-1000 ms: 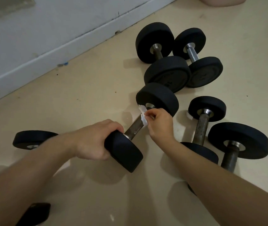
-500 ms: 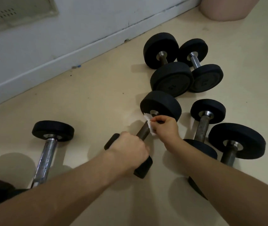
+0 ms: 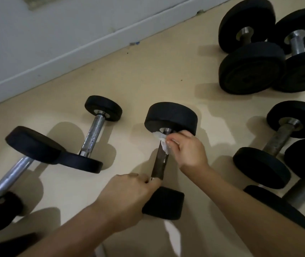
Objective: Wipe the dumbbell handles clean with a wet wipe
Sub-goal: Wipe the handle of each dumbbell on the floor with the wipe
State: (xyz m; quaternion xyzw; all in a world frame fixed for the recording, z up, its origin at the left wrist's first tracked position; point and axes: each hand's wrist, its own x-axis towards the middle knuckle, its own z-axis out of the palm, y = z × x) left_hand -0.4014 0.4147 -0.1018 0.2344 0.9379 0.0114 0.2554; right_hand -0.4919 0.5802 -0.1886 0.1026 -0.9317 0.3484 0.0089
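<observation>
One dumbbell (image 3: pixel 170 115) is in hand, lying on the floor (image 3: pixel 148 80) between the two arms, one end far from the person and the other close by. The wipe (image 3: pixel 162 142) is pinched by the right hand (image 3: pixel 186 151), its fingertips pressed together on it, and is held against the handle (image 3: pixel 160 166) just under the dumbbell's far end. The near end is steadied by the left hand (image 3: pixel 127 195), whose fingers are curled against it, with one fingertip touching the handle. The wiping step is judged to be under way at the far part of the handle. A stroke down toward the near end seems called for next, with the dumbbell rolled so the underside is reached. Other dumbbells lie left and right of it; whether their handles have been wiped cannot be told.
</observation>
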